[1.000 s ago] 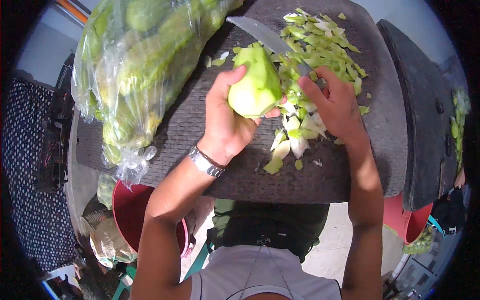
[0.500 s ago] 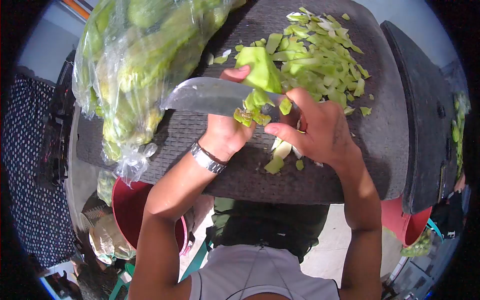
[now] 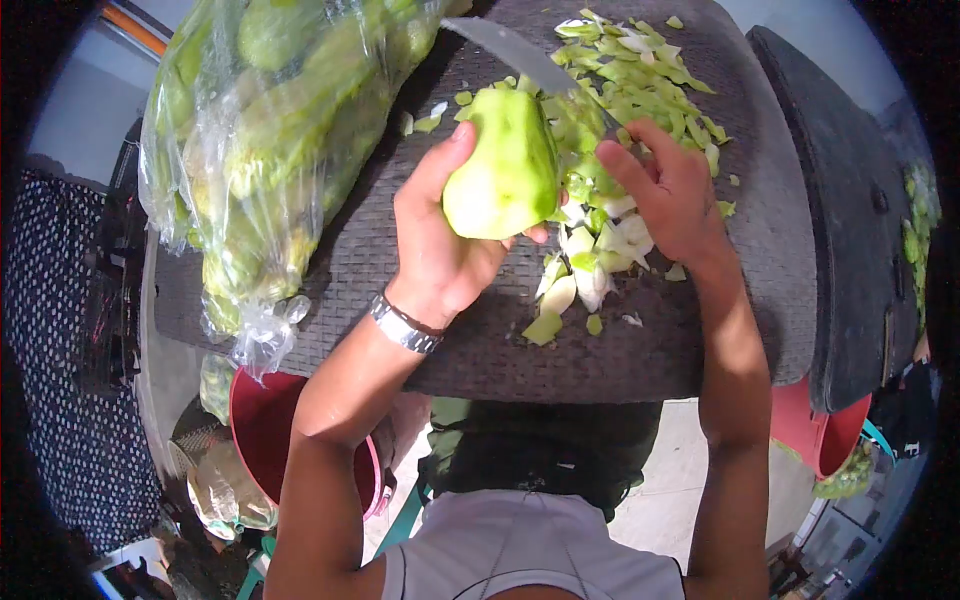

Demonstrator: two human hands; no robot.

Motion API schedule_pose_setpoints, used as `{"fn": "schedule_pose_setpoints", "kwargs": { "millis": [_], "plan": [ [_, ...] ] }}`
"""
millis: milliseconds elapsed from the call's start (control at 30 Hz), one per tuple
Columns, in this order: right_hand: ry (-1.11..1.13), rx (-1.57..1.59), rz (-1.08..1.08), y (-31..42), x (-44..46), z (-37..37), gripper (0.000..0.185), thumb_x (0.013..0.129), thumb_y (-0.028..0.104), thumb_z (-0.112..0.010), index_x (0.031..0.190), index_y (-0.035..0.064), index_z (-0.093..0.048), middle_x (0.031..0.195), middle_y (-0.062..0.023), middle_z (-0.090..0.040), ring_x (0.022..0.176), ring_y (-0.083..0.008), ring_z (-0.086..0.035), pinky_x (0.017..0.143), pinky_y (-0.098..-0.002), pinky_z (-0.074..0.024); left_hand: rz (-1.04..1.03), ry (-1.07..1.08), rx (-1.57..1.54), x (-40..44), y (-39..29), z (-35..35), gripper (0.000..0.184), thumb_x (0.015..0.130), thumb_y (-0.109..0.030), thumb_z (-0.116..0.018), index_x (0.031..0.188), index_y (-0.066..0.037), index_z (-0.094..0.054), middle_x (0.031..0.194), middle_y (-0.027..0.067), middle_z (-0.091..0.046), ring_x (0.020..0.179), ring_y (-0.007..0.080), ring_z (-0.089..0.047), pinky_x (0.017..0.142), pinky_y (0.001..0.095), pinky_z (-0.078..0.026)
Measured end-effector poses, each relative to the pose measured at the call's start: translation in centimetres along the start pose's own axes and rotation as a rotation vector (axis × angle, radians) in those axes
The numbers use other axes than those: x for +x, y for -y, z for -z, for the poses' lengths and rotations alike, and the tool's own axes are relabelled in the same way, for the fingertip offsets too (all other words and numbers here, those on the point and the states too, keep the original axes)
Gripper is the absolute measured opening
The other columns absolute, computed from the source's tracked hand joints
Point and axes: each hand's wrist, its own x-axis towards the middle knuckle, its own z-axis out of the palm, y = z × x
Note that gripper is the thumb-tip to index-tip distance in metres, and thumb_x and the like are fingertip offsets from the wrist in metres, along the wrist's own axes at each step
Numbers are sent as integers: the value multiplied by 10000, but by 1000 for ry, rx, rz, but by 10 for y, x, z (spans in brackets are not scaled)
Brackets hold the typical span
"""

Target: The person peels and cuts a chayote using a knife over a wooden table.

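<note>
The clear plastic bag (image 3: 270, 140) is filling the counter's (image 3: 480, 350) far left part and blocking the way there. Along the near edge, a bare strip is lying open in front of the peelings (image 3: 650, 90), and another is running down the right side. The knife blade (image 3: 515, 55) is cutting across the gap between bag and peelings. Beyond the right edge, a dark upright panel (image 3: 845, 220) is standing as a barrier.

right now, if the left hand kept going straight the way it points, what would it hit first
Probably the knife, whose blade slants just past the peeled chayote in the left hand. Depth is unclear, so it might pass under the blade towards the peelings.
</note>
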Motion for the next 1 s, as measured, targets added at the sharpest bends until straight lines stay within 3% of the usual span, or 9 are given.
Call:
{"fn": "schedule_pose_setpoints", "kwargs": {
  "millis": [133, 200, 367, 467, 567, 600, 733, 900, 1000],
  "plan": [
    [69, 33, 127, 18, -12, -3, 507, 913, 530, -756, 1002, 44, -644, 613, -97, -634, 552, -251, -683, 532, -391, -506, -14, -81, 12, 0, 4, 7, 579, 1021, -535, -501, 1389, -95, -581, 1237, 125, -696, 1061, 300, -698, 768, 422, -583],
    [105, 45, 249, 27, -20, -11, 489, 895, 490, -780, 1027, 41, -635, 615, -80, -622, 536, -217, -650, 517, -366, -487, -38, 112, -303, 2, 5, 19, 513, 1027, -462, -524, 1357, -77, -605, 1305, 95, -683, 1198, 267, -645, 1029, 445, -514],
    [81, 61, 380, 19, -23, -22, 468, 858, 413, -828, 1069, 38, -644, 600, -63, -606, 504, -179, -619, 495, -326, -466, -79, -209, -193, 8, 15, 24, 456, 1026, -423, -531, 1322, -91, -627, 1310, 92, -689, 1207, 261, -644, 1078, 416, -481],
    [57, 5, 389, 16, -19, -18, 455, 867, 416, -820, 1070, 47, -648, 575, -63, -582, 497, -168, -597, 490, -328, -449, -42, -281, -167, 8, 15, 22, 481, 1011, -455, -534, 1313, -94, -630, 1278, 103, -699, 1173, 279, -661, 987, 436, -530],
    [6, -95, 231, 8, -9, -7, 483, 904, 492, -766, 1063, 52, -645, 603, -99, -627, 547, -241, -665, 526, -383, -497, 37, 80, -183, 4, 5, 29, 540, 993, -503, -529, 1320, -83, -622, 1249, 125, -703, 1074, 320, -698, 805, 437, -575],
    [-9, -129, 151, 2, -4, -2, 508, 920, 531, -741, 1058, 52, -643, 621, -116, -654, 574, -280, -704, 545, -410, -525, 44, -73, 8, 4, 2, 10, 604, 982, -539, -518, 1349, -66, -600, 1230, 165, -699, 988, 362, -717, 639, 406, -561],
    [-65, -138, -26, -21, 11, 14, 484, 938, 520, -726, 1057, 58, -645, 595, -116, -627, 561, -277, -693, 542, -414, -504, 75, 8, -33, 1, 2, 1, 628, 992, -531, -517, 1393, -51, -566, 1229, 206, -688, 965, 393, -719, 645, 407, -585],
    [59, -37, 138, 15, -12, 3, 524, 908, 545, -751, 1038, 51, -634, 625, -101, -651, 583, -258, -709, 550, -384, -529, 43, 32, -133, 0, 4, 13, 598, 1015, -527, -523, 1390, -62, -572, 1255, 154, -693, 1071, 323, -708, 821, 461, -612],
    [91, -28, 312, 24, -21, -12, 551, 852, 535, -812, 1024, 57, -598, 661, -74, -681, 601, -247, -723, 561, -366, -557, -49, -220, -201, 9, 12, 13, 521, 1002, -474, -585, 1297, -46, -608, 1196, 137, -708, 1066, 290, -706, 924, 448, -590]
  ]
}}
